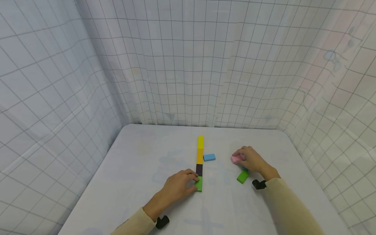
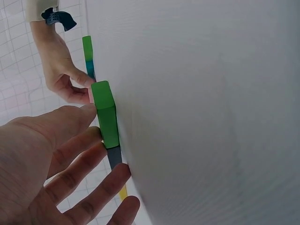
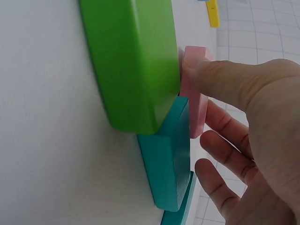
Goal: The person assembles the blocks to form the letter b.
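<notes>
A straight row on the table runs from a yellow block point(image 1: 201, 142) through an orange block point(image 1: 200, 156) and a black block point(image 1: 199, 170) to a green block point(image 1: 199, 184) at the near end. My left hand point(image 1: 177, 185) lies at the left side of that green block, thumb and index fingertip touching it, the other fingers loosely extended. Off to the right, my right hand point(image 1: 252, 160) pinches a pink block point(image 3: 199, 101) between thumb and fingers. Close by that hand are a teal block point(image 3: 171, 159) and a second green block point(image 1: 242, 177).
A light blue block point(image 1: 209, 157) lies just right of the orange one. Part of another teal block point(image 3: 180, 213) shows beneath the right hand. White gridded curtains point(image 1: 191, 81) enclose the white table point(image 1: 141, 169) at the back and both sides.
</notes>
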Demonstrator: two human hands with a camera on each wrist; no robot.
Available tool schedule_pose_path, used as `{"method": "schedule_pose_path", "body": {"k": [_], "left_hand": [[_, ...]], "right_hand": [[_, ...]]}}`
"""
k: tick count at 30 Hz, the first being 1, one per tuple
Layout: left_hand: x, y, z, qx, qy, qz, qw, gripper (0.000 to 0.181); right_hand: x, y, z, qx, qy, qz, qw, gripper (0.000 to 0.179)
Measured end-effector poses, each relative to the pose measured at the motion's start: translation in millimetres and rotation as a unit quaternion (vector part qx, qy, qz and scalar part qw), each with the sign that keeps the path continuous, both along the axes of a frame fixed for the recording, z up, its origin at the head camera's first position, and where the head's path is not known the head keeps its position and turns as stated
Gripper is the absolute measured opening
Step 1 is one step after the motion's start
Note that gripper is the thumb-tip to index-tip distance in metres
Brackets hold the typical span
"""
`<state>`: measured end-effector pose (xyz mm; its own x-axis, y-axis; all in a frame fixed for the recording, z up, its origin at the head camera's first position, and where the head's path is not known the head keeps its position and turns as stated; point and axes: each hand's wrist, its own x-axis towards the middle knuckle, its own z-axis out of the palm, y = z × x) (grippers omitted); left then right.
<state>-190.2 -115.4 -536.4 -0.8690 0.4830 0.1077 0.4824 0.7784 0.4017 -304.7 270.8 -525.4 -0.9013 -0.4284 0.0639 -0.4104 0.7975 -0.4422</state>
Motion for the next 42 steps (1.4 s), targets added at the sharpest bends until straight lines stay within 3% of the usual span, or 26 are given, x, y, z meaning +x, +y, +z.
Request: {"method": "schedule_pose_path", "body": {"k": [9, 18, 42], "left_hand": [[-0.2, 1.2, -1.5, 0.0, -0.007, 0.007, 1.0, 0.029], [-0.6, 0.8, -1.5, 0.005, -0.005, 0.006, 1.0, 0.029], [0.9, 1.3, 1.6, 0.004, -0.005, 0.004, 1.0, 0.028]], "right_hand": [[1.7, -6.6, -0.6, -0.008, 0.007, 0.015, 0.9998, 0.03], [-1.3, -16.2, -4.3, -0.028, -0.014, 0.01, 0.9994, 0.029], [-3.4, -47.7, -4.8, -0.003, -0.021, -0.008, 0.9997, 0.031]]}}
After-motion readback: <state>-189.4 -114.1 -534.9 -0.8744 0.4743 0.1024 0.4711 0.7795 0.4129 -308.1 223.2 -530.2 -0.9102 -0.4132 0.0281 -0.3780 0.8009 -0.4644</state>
